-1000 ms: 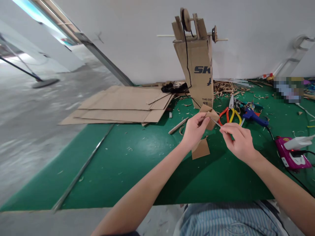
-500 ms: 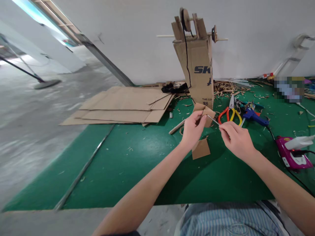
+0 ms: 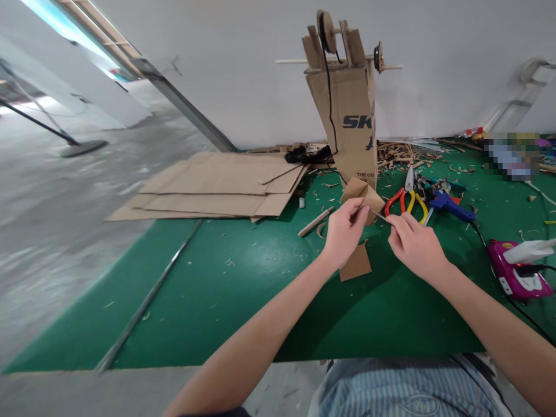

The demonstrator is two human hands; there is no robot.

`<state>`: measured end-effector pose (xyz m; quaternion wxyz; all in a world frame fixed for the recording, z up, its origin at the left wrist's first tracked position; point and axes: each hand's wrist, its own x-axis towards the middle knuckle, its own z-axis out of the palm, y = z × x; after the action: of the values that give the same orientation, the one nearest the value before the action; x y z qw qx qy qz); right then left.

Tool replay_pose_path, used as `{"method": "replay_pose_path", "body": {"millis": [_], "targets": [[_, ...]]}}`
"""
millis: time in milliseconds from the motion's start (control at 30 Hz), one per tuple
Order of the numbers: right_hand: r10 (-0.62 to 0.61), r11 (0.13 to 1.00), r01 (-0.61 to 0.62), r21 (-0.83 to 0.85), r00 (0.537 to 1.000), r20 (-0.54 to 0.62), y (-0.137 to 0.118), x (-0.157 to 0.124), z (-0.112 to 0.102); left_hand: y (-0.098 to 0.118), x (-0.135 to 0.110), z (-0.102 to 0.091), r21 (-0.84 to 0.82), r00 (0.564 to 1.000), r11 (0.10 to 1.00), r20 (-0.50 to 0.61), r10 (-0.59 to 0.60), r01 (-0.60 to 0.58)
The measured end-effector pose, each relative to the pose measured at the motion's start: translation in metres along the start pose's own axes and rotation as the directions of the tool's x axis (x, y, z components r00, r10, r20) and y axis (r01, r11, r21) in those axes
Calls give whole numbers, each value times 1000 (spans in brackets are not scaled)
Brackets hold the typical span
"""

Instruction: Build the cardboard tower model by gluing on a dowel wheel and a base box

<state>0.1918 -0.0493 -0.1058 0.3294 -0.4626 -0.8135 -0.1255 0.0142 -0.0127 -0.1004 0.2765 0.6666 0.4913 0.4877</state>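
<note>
Apparently the step in hand is fine work with a thin rod (image 3: 379, 216) on a small folded cardboard piece (image 3: 355, 189): the left grip (image 3: 344, 229) pinches the cardboard between thumb and fingers, while the right grip (image 3: 414, 240) grasps the rod, its far end directed at the cardboard beside the left thumb. Whether that end has pierced the board or merely rests against it, I cannot tell. As I judge it, the next move calls for a firm left pinch and measured pressure along the rod, since the board could crease or let the tip slip.

The folded piece is held just beyond the left grip, in front of the printed cardboard tower (image 3: 347, 139). It looks plain brown, its flat panels meeting at angles, one leaning toward the right grip; the left hand hides part of it. Just nearer than the left grip, a loose cardboard square (image 3: 356, 266) lies on the green worktop (image 3: 260, 313); beyond the right grip lies a blue glue gun (image 3: 452, 207).
</note>
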Motion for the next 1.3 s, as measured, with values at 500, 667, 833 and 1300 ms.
{"method": "replay_pose_path", "body": {"millis": [500,667,833,1300], "targets": [[33,999,-33,-21,998,44,-2,-2,3,1,-5,2,124,999,991,-17,48,-45],[90,996,-91,2,988,123,-3,-3,5,-1,-7,5,193,990,974,-48,129,-118],[122,990,-132,58,981,154,-2,-4,6,-2,-8,4,272,980,945,-32,196,-180],[173,935,-171,311,985,21,-4,-11,21,7,-14,5,214,982,962,-35,184,-172]]}}
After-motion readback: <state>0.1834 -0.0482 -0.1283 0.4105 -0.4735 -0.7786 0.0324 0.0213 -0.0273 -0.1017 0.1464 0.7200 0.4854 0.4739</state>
